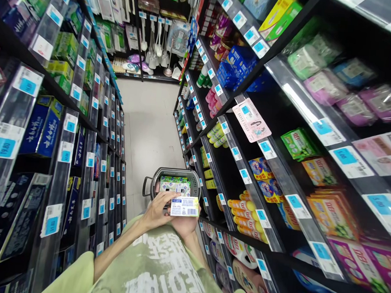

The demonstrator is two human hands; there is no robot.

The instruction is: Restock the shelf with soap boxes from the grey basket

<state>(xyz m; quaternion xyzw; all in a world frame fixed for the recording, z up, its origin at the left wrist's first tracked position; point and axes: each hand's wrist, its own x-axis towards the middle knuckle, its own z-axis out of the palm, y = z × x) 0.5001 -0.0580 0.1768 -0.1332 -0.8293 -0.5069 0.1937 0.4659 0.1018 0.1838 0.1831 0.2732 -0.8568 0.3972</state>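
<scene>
Both my hands hold a small flat box [185,206] with a white label and yellow-green edges, close to my chest. My left hand [157,210] grips its left end with fingers curled over the top. My right hand [186,225] supports it from below. Just beyond the box, a grey shopping basket [196,181] stands on the floor with several similar green and white boxes [175,185] inside.
I stand in a narrow shop aisle with pale floor [149,130]. Black shelves with blue price tags line both sides: dark boxes on the left [43,127], soap packs and bottles on the right [317,173]. Brushes hang at the far end [155,45].
</scene>
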